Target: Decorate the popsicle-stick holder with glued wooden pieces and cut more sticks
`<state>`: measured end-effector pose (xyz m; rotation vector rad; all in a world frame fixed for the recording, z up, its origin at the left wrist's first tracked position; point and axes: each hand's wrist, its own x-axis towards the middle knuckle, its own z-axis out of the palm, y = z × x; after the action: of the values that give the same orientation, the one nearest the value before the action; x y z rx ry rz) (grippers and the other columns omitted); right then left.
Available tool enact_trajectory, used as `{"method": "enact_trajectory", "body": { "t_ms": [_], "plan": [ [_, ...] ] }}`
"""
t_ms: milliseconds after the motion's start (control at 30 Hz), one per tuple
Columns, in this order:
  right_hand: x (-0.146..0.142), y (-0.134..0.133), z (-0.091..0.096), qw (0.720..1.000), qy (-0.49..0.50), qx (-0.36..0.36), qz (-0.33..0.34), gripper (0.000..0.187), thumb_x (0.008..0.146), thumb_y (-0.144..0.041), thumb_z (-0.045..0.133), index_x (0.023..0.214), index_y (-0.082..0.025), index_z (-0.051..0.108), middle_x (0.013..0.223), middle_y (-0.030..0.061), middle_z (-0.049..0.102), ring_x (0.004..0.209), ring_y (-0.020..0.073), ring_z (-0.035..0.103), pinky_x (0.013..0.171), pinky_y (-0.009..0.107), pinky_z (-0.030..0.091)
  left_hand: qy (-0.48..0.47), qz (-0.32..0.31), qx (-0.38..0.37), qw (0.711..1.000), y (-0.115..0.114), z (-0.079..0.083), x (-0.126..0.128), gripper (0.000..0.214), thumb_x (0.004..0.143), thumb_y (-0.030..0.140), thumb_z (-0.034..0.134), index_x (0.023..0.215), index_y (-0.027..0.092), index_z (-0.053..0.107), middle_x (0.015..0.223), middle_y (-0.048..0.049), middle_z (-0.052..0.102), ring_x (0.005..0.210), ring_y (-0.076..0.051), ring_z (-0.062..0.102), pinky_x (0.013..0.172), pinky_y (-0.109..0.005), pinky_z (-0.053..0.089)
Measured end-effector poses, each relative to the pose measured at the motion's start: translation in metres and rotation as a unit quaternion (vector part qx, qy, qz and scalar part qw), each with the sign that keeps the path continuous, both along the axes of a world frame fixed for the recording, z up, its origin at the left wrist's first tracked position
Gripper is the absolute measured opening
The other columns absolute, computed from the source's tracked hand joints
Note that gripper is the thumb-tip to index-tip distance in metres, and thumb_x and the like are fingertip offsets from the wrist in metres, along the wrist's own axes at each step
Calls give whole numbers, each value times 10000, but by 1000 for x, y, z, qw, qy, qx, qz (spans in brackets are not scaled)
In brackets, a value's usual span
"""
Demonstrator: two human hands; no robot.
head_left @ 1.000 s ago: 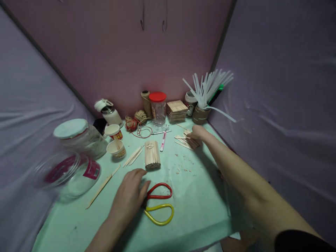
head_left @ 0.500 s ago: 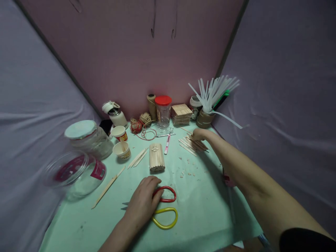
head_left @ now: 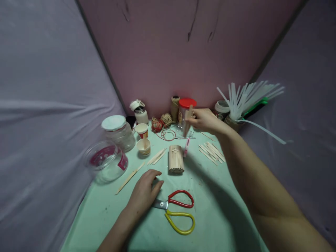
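My right hand (head_left: 204, 120) is raised over the back of the table, pinched on a wooden craft stick (head_left: 188, 123) that hangs down from its fingers. A loose pile of wooden sticks (head_left: 211, 151) lies below and to its right. My left hand (head_left: 145, 191) rests flat on the green mat, fingers loosely stretched, over the blades of the red and yellow scissors (head_left: 178, 211). A small block built of glued sticks (head_left: 175, 159) stands just beyond the left hand.
At the back stand a red-lidded jar (head_left: 187, 105), twine spools (head_left: 168, 119), a white bottle (head_left: 139, 112) and a cup of white straws (head_left: 236, 120). Two glass jars (head_left: 112, 147), two paper cups (head_left: 143, 138), loose sticks (head_left: 130, 177) and a pink cutter (head_left: 187, 147) lie left and centre.
My right hand has lifted off the stick pile with one stick and moved left toward the centre. The left hand slid off the scissor handles onto the blades. The view has swung left.
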<state>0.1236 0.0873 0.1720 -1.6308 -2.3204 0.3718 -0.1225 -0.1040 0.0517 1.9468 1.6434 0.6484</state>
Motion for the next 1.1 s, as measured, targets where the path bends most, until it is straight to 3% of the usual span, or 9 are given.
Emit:
{"method": "enact_trajectory", "body": {
  "t_ms": [100,267,400,533,633,767,933,1033,1100],
  "plan": [
    [-68,-1,5,981,184,9,57,202,903,-293,465,954,-145,592,842,37,667,660,125,572,564,209,393,-11,21,13,1000,3,-1,-10,227,876,333,511,1044,211,602,1049,-80,649,927,-214,622,834,-373,511],
    [-163,-5,-26,984,165,10,69,178,880,-234,503,976,-121,600,996,116,677,868,194,613,716,250,428,-21,55,9,998,-2,-7,-26,220,875,331,510,1017,201,617,1001,-83,661,855,-205,633,800,-371,511],
    [-194,-14,-63,989,116,-29,84,180,812,-240,641,935,-109,633,1000,155,683,897,225,627,736,263,436,-21,70,3,997,-7,-10,-36,205,866,311,520,1003,204,627,982,-71,666,846,-198,638,765,-339,514],
    [-189,-21,-73,992,94,-36,79,355,771,-321,723,1014,-77,638,1082,198,649,956,241,619,791,280,436,-24,66,6,998,-7,-11,-40,206,866,309,519,1004,202,628,984,-65,663,842,-190,634,762,-323,512],
    [-173,-22,-65,991,106,-18,75,318,834,-305,655,1071,-94,627,1104,173,642,1011,233,594,848,297,418,-31,61,2,998,-4,-11,-38,208,871,304,512,1008,194,623,974,-64,657,837,-182,629,749,-311,511],
    [-137,-28,-58,989,132,-11,71,263,821,-244,657,1056,-128,639,1050,115,671,957,203,605,824,281,418,-27,59,2,998,-1,-9,-37,218,868,313,519,1021,196,622,984,-60,655,846,-182,622,768,-318,503],
    [-84,-33,-63,984,168,-21,55,268,813,-229,649,1069,-152,635,936,59,701,768,154,626,701,251,430,-36,74,22,996,8,-4,-36,201,857,320,530,978,202,638,990,-51,668,828,-170,625,758,-303,488],
    [-66,-24,-66,981,190,-17,36,262,801,-224,647,1051,-146,635,848,37,700,721,147,621,668,246,434,-70,112,33,991,14,2,-31,182,864,335,524,839,198,642,783,-10,662,707,-145,602,669,-262,458],
    [-66,-12,-69,979,203,-12,26,244,788,-240,654,1015,-151,640,817,28,694,723,151,621,667,248,440,-88,150,48,984,16,5,-27,243,845,393,562,713,194,605,583,34,566,564,-120,520,583,-240,408]
  ]
}}
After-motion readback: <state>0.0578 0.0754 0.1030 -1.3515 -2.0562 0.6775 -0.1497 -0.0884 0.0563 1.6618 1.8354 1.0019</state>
